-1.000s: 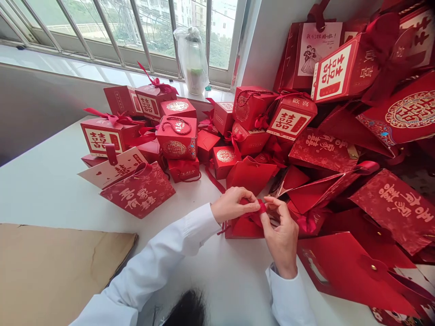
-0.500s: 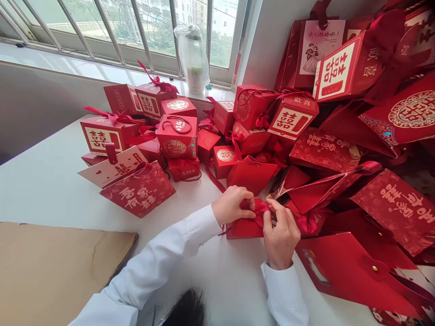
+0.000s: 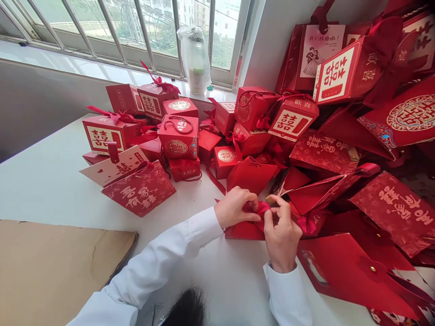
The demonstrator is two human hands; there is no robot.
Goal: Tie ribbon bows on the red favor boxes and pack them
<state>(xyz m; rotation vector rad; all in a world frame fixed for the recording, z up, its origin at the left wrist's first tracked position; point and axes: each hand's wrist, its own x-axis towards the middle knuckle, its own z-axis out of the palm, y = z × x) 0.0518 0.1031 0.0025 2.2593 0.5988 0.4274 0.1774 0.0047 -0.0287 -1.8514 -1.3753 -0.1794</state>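
Both hands meet over a small red gift box (image 3: 243, 232) that stands on the white table. A shiny red ribbon (image 3: 263, 208) lies across its top. My left hand (image 3: 236, 207) comes in from the left with its fingers closed on the ribbon. From the right, my right hand (image 3: 282, 235) pinches the same ribbon between thumb and forefinger. The fingers cover most of the box's top, so the shape of the ribbon there is partly hidden. Just behind the hands stands a plain red open-topped bag (image 3: 251, 174).
Stacked red boxes (image 3: 178, 136) with ribbons and cords stand toward the window. A heap of red gift bags (image 3: 394, 213) crowds the right side. Flat brown cardboard (image 3: 61, 262) lies at the left front. A bagged cup (image 3: 196, 63) stands on the sill.
My left hand has shifted slightly right, closer to my right hand. The right forefinger has lifted and straightened a little. Both hands remain at the ribbon.
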